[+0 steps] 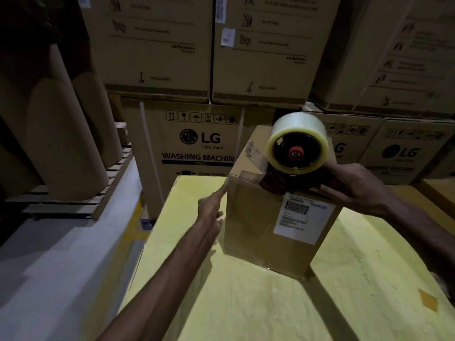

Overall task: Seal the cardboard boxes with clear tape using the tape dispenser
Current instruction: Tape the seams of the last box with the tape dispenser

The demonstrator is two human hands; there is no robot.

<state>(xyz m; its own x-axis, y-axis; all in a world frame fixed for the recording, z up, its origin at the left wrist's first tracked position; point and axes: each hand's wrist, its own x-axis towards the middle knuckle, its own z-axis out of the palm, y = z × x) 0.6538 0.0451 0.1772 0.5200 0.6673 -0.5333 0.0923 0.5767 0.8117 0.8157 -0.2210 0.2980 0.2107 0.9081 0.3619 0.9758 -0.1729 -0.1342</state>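
Observation:
A small brown cardboard box with a white shipping label stands on a yellow table. On its top sits a tape dispenser carrying a big roll of clear tape. My right hand grips the dispenser's handle at the box's near top edge. A strip of clear tape runs from the roll across the box top. My left hand lies against the box's left side, fingers straight and pointing to the top left corner.
Large LG washing machine cartons are stacked behind the table and to the right. Thick cardboard rolls lean on a wooden pallet at the left. A grey floor with a yellow line lies left of the table.

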